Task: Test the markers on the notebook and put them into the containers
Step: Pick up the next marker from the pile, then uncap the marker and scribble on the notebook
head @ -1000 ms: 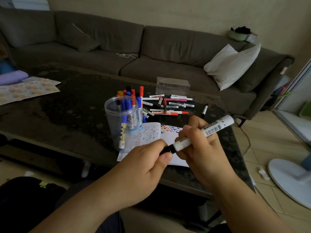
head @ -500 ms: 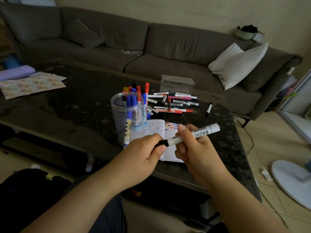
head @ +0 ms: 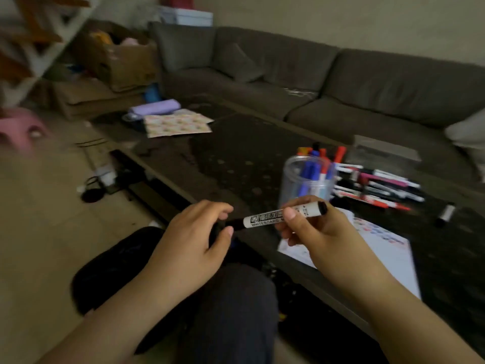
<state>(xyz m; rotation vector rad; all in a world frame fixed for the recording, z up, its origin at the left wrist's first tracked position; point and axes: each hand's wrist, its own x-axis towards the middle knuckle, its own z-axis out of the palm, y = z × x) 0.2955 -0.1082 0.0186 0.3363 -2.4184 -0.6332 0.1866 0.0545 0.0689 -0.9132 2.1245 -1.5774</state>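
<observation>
1. Since the earlier frame, I see both hands swung left of the clear jar.
2. My right hand pinches the whiteboard marker mid-barrel.
3. My left hand grips its black cap end.

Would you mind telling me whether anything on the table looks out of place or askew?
One black-capped marker lies alone on the table, apart from the loose pile of markers beside the clear jar. The pile itself is jumbled, not lined up. Nothing looks spilled or damaged, though the frame is blurred.
</observation>
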